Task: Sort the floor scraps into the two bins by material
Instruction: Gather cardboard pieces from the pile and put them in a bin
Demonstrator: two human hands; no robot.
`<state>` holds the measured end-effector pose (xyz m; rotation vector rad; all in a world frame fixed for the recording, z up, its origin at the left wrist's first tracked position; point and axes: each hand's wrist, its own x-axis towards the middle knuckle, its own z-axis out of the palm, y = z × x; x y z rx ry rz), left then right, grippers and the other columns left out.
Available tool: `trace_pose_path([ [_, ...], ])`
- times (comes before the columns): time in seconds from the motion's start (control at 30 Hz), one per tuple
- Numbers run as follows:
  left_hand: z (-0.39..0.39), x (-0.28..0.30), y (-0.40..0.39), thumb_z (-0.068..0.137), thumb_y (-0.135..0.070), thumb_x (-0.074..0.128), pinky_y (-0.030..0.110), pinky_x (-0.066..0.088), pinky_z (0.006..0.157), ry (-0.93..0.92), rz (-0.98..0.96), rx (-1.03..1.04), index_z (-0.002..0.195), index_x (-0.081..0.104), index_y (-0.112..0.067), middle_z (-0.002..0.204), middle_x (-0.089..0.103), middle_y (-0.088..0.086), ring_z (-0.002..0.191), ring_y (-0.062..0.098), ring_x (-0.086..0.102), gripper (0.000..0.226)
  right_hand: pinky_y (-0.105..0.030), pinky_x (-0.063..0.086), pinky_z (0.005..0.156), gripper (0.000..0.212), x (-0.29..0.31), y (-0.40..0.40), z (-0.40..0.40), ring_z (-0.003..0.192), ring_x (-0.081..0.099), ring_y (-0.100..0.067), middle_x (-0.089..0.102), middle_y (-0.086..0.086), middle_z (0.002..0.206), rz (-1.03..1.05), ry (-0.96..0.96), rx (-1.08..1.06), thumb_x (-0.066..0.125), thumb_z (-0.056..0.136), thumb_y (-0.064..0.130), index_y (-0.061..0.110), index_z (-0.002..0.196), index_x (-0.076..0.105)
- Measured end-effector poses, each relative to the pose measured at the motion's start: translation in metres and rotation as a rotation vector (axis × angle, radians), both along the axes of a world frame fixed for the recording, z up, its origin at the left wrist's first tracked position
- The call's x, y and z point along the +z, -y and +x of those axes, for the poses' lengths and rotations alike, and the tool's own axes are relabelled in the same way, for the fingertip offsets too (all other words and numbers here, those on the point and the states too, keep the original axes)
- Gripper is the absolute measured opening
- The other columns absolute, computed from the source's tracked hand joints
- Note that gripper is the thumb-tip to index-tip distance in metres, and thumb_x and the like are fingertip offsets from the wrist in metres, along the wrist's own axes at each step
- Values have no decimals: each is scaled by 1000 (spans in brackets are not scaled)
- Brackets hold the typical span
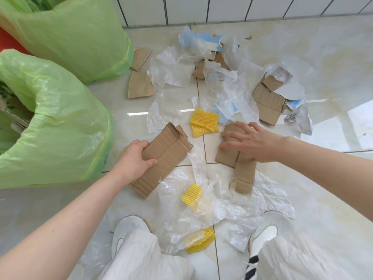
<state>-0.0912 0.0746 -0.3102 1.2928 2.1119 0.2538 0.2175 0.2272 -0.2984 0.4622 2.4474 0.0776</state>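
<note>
My left hand (134, 158) has its grip on a long strip of cardboard (161, 158), thumb curled over the top face and fingers wrapped round its left edge. The strip runs diagonally from near-left to far-right, low over the floor; I cannot tell whether its near end touches the tiles. My left forearm comes in from the near-left corner.

My right hand (252, 141) lies flat, fingers spread and straight, pressing on a second cardboard piece (235, 156) that sits on the floor to the right. Nothing is clenched in it. That piece's narrow tail points toward me and rests on crumpled clear plastic film (222, 207).

Between the two cardboard pieces, just beyond them, lies a yellow foam net (204, 122); two more yellow foam scraps (191, 196) sit nearer me among the film.

Farther out, more torn cardboard (267, 102), clear film and blue-and-white paper (199, 40) scatter toward the tiled wall (222, 7) at the far edge.

On the left stand two bins lined with green bags: the near bin (66, 126) just beside my left hand, its mouth open to the left, and the far bin (76, 37) behind it. A strip of bare floor (125, 122) lies between the near bin and the held strip. My white shoes (129, 229) stand at the near edge, hemmed by film.
</note>
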Motion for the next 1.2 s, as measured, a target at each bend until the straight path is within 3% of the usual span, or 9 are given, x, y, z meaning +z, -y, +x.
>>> trace_pose_path([
  [0.1, 0, 2, 1, 77, -23, 74, 40, 45, 81, 5, -1, -2, 91, 60, -8, 93, 54, 9, 92, 28, 52, 25, -44, 27, 106, 91, -3, -1, 4, 142, 11, -38, 6, 2, 158, 77, 48, 55, 57, 85, 12, 37, 147, -5],
  [0.2, -1, 4, 2, 77, -22, 74, 40, 46, 82, 16, 8, 2, 91, 60, -8, 93, 54, 9, 92, 28, 52, 25, -42, 28, 105, 97, -1, 0, -1, 136, 22, -36, 21, -4, 148, 112, 63, 33, 71, 74, 18, 32, 145, 7],
  [0.37, -4, 11, 5, 77, -22, 74, 36, 42, 73, -1, 32, 20, 86, 57, -8, 88, 53, 7, 86, 27, 51, 24, -43, 40, 94, 64, 3, 1, -8, 120, 42, -35, 45, -11, 129, 175, -36, 33, 69, 69, 12, 15, 125, 40],
  [0.6, -12, 29, 13, 77, -17, 73, 35, 44, 62, 65, 110, 108, 82, 54, -10, 72, 59, 3, 67, 24, 51, 21, -50, 24, 108, 37, 25, -4, -17, 96, 52, -20, 59, 6, 95, 29, -13, -195, 60, 87, 18, 20, 114, 35],
  [0.67, -14, 38, 16, 77, -14, 72, 35, 45, 65, 80, 154, 142, 85, 55, -11, 75, 61, 1, 71, 24, 54, 19, -46, 28, 102, 25, 41, -4, -20, 89, 53, -17, 59, 9, 98, -11, -124, -311, 53, 90, 18, 23, 111, 40],
  [0.77, -15, 54, 22, 78, -14, 72, 35, 44, 68, 69, 212, 208, 90, 55, -9, 80, 62, 1, 76, 25, 55, 21, -36, 43, 75, 17, 69, 1, -27, 77, 51, -19, 59, 7, 92, -71, -371, -489, 50, 90, 18, 23, 106, 48],
  [0.83, -17, 68, 25, 79, -15, 71, 35, 44, 71, 69, 268, 259, 93, 55, -10, 85, 62, 1, 81, 24, 56, 22, -39, 47, 64, 14, 85, 8, -38, 75, 54, -23, 58, 4, 83, -117, -527, -611, 54, 89, 18, 21, 103, 52],
  [1.0, -17, 117, 34, 83, -15, 65, 37, 47, 84, 78, 375, 353, 105, 53, -17, 100, 65, -4, 96, 20, 59, 25, -26, 41, 59, 6, 110, 27, -80, 76, 56, -19, 64, -1, 83, -300, -828, -890, 61, 87, 19, 17, 92, 59],
  [1.2, -40, 184, 52, 81, -7, 67, 21, 48, 78, 124, 696, 539, 97, 46, -41, 96, 63, -18, 90, -3, 61, 43, -28, 52, 66, 5, 145, 55, -146, 73, 68, -10, 73, 4, 81, -741, -1163, -1209, 70, 82, 21, 24, 85, 67],
])
